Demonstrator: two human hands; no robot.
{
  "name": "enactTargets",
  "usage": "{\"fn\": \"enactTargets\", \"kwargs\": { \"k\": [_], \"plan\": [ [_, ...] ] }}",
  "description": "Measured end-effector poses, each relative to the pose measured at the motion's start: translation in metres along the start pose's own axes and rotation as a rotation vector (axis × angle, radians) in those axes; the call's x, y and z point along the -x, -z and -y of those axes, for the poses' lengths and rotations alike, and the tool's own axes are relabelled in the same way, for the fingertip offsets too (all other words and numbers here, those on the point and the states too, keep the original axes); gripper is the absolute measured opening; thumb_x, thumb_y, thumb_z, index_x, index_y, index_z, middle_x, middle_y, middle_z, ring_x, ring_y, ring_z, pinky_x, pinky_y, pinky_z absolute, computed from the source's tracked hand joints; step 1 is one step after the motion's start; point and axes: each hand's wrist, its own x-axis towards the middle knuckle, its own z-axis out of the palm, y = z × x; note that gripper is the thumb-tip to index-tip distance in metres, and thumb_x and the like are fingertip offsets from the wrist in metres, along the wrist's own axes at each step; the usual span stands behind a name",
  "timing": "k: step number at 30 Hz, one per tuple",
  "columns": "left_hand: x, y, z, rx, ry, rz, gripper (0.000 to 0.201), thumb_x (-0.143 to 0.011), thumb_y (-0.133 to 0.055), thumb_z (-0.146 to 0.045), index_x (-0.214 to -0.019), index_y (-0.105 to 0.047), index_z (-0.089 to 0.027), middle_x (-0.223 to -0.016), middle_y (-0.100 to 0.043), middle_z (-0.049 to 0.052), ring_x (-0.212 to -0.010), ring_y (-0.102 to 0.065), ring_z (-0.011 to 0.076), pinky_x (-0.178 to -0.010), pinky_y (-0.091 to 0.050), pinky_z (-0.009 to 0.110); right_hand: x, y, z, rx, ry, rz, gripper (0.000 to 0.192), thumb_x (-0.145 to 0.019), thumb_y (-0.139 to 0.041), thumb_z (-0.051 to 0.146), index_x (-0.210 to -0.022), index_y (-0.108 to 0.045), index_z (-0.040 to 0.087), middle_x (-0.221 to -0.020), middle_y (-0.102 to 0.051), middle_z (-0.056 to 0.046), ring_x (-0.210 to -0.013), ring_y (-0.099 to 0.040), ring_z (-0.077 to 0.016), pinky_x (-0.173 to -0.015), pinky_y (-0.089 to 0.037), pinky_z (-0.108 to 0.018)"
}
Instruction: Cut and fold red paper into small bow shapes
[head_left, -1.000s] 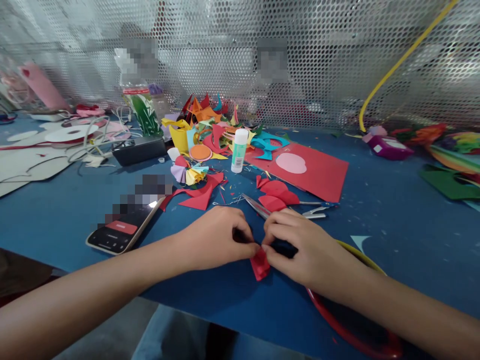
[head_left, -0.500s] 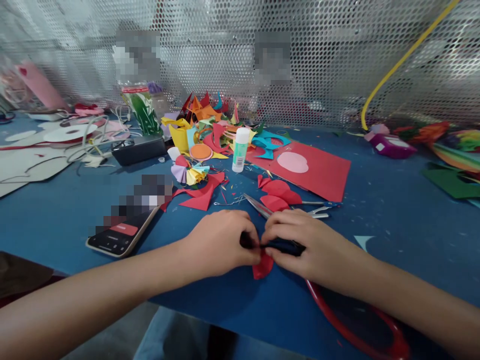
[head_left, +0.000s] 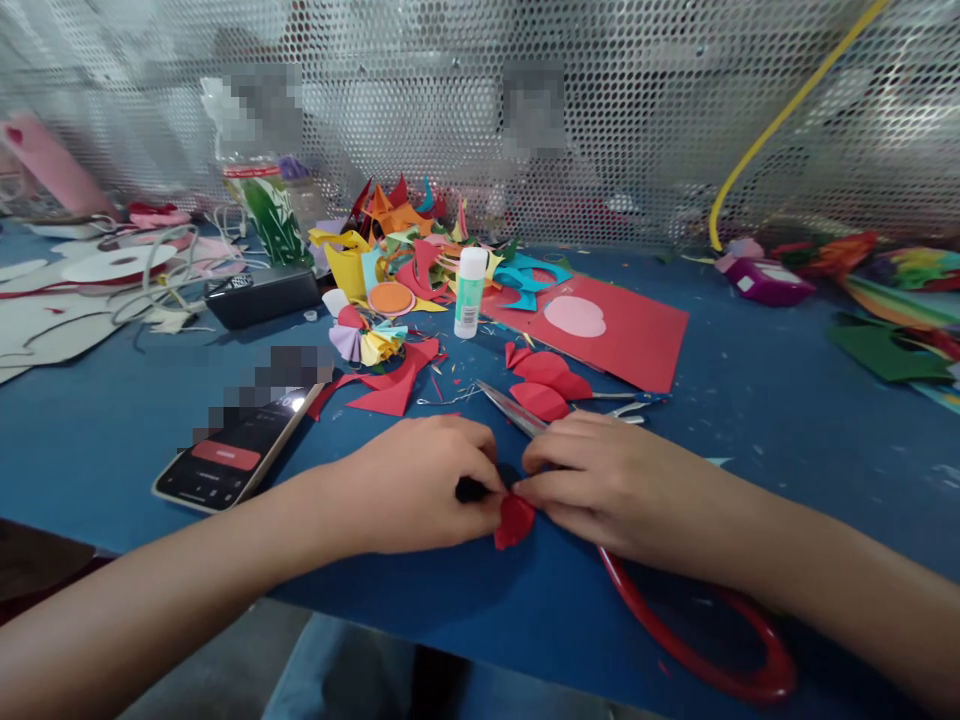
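Near the table's front edge, my left hand [head_left: 439, 485] pinches a small red paper piece [head_left: 514, 521] between thumb and fingers. My right hand [head_left: 596, 480] is closed at the same piece's upper edge, its fingertips almost meeting those of the left. Under the right hand lie large scissors with a red handle [head_left: 694, 650]; their metal blades [head_left: 508, 406] point up and left. Several cut red paper pieces [head_left: 549, 382] lie just beyond the blades, beside a smaller pair of scissors with a blue part [head_left: 649, 398]. My fingers hide the piece's upper part.
A glue stick [head_left: 470, 293] stands upright mid-table, before a heap of coloured paper scraps [head_left: 405, 225]. A red sheet [head_left: 645, 335] bears a pink cutout [head_left: 574, 316]. Left are a phone [head_left: 240, 440], a black box [head_left: 262, 296] and a bottle [head_left: 266, 210]. Perforated metal [head_left: 637, 120] rises behind.
Both hands stay together at the red paper piece, and my right fingers have closed in further around its edge. The whole view has shifted slightly, so things appear a little further left.
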Motion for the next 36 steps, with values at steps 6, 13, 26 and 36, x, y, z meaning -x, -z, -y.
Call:
{"fn": "enactTargets", "kwargs": {
  "k": [6,13,26,36],
  "plan": [
    [0.001,0.006,-0.003,-0.014,0.063,0.053,0.018,-0.079,-0.054,-0.029,-0.073,-0.07,-0.022,-0.082,-0.061,-0.001,-0.071,-0.057,0.0112,-0.063,-0.042,0.022,0.003,0.012,0.004,-0.031,-0.003,0.029,0.019,-0.084,-0.05,0.016,-0.076,-0.066,0.021,-0.072,-0.059,-0.001,-0.068,-0.05,-0.0148,-0.071,-0.037,-0.034],
    [0.0,0.007,-0.002,0.036,0.069,0.052,0.019,-0.079,-0.053,-0.027,-0.077,-0.07,-0.021,-0.081,-0.063,0.0,-0.069,-0.057,0.0108,-0.063,-0.042,0.021,0.0,0.011,0.0,-0.128,-0.124,-0.067,0.012,-0.08,-0.055,0.017,-0.075,-0.065,0.02,-0.073,-0.062,0.0,-0.071,-0.054,-0.0147,-0.074,-0.038,-0.032],
    [-0.006,0.001,0.006,0.51,0.185,-0.303,0.016,-0.088,-0.04,-0.019,-0.096,-0.054,-0.016,-0.072,-0.057,-0.001,-0.06,-0.052,0.0079,-0.053,-0.043,0.018,-0.006,-0.001,0.002,-0.028,-0.197,-0.281,0.011,-0.086,-0.046,0.016,-0.084,-0.056,0.019,-0.073,-0.063,-0.003,-0.069,-0.058,-0.0169,-0.066,-0.044,-0.03],
    [-0.009,0.005,0.0,0.914,0.114,-0.419,0.012,-0.084,-0.051,-0.012,-0.094,-0.057,-0.012,-0.075,-0.065,0.0,-0.063,-0.059,0.0048,-0.058,-0.05,0.014,-0.003,0.0,0.003,-0.288,-0.287,-0.457,0.009,-0.086,-0.052,0.019,-0.09,-0.059,0.022,-0.083,-0.068,0.0,-0.074,-0.063,-0.013,-0.066,-0.048,-0.024]
  ]
}}
